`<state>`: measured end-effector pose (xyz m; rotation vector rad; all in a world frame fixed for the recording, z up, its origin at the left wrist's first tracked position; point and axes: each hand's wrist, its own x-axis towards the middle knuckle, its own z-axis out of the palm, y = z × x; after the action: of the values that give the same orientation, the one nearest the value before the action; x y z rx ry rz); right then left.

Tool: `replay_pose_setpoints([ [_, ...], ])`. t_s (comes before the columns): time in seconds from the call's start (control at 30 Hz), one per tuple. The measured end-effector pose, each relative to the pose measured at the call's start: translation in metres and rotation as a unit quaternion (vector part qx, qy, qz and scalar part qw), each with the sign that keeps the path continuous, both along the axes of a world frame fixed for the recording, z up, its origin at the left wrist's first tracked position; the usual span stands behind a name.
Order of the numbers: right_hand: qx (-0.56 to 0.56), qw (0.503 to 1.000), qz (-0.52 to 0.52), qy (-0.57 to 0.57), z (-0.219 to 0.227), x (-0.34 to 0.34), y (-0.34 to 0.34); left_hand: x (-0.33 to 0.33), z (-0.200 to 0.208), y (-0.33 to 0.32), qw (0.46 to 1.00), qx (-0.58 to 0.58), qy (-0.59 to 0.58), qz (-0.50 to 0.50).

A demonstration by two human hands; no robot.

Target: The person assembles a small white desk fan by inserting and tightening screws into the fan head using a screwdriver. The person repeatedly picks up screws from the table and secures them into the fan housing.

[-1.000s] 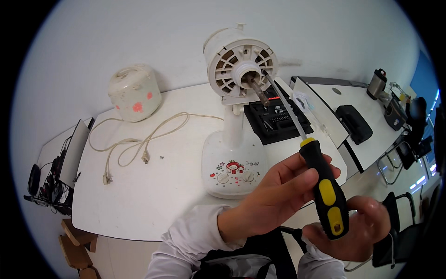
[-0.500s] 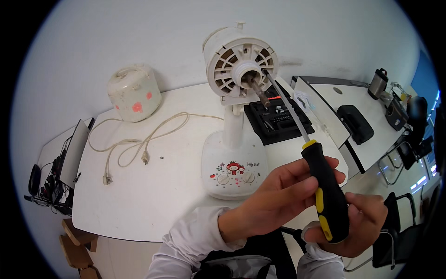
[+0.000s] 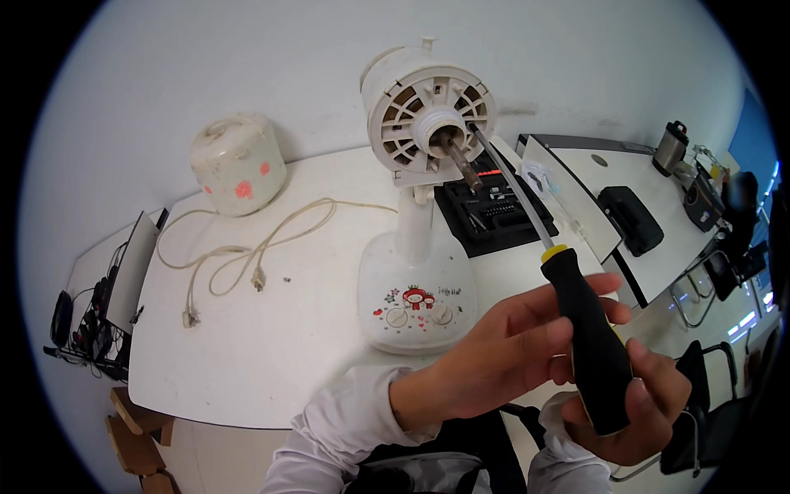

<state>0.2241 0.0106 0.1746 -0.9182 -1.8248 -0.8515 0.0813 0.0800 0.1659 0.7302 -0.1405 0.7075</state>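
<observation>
Both my hands are on a screwdriver (image 3: 594, 346) with a thick black handle, a yellow collar and a long metal shaft. My left hand (image 3: 502, 354) grips the upper handle between thumb and fingers. Around the handle's lower end, the fingers of my right hand (image 3: 650, 403) are closed. The shaft slants up and away, its tip at the right side of the white slotted motor housing (image 3: 432, 123) of a table fan. A brownish metal shaft (image 3: 463, 165) sticks out of the housing's centre. Below is the fan's white base (image 3: 416, 317), with two knobs and red cartoon figures.
An open black tool case (image 3: 494, 210) lies behind the fan. Cream cords with plugs (image 3: 258, 280) spread across the white table (image 3: 230, 370). A rice cooker (image 3: 239, 169) stands at the back left. To the right are another desk with a black case (image 3: 629, 221) and a black chair (image 3: 708, 395).
The screwdriver handle has turned about its axis, so its yellow patches no longer face me. Handle and hands have shifted slightly right, while the tip stays at the fan housing.
</observation>
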Motion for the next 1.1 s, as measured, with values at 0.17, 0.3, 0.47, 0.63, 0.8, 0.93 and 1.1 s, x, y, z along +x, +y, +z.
replay_pose_setpoints([
  [0.17, 0.025, 0.999, 0.005, 0.026, 0.002, 0.006, 0.010, -0.001, 0.004, -0.001, 1.000, -0.002, 0.026, -0.001],
  [0.3, -0.016, 1.000, -0.007, -0.007, 0.001, 0.007, 0.000, 0.003, 0.002, -0.002, 1.000, -0.018, 0.003, 0.015],
  [0.47, -0.001, 0.999, 0.035, -0.015, -0.003, 0.004, -0.001, 0.005, -0.001, 0.000, 0.999, -0.023, -0.023, -0.010],
  [0.63, -0.004, 1.000, 0.007, 0.010, 0.003, -0.001, 0.001, 0.003, 0.004, 0.001, 0.999, -0.008, -0.028, -0.024],
  [0.8, -0.033, 0.996, 0.078, 0.003, 0.011, 0.007, 0.006, -0.001, 0.003, 0.001, 0.999, -0.014, -0.002, -0.030],
  [0.93, 0.092, 0.989, 0.102, -0.055, 0.007, 0.004, 0.018, 0.003, 0.005, -0.003, 0.998, -0.049, -0.016, -0.033],
  [1.1, -0.071, 0.991, 0.086, -0.067, 0.012, 0.009, -0.002, 0.002, 0.002, -0.004, 0.999, -0.047, -0.013, -0.010],
])
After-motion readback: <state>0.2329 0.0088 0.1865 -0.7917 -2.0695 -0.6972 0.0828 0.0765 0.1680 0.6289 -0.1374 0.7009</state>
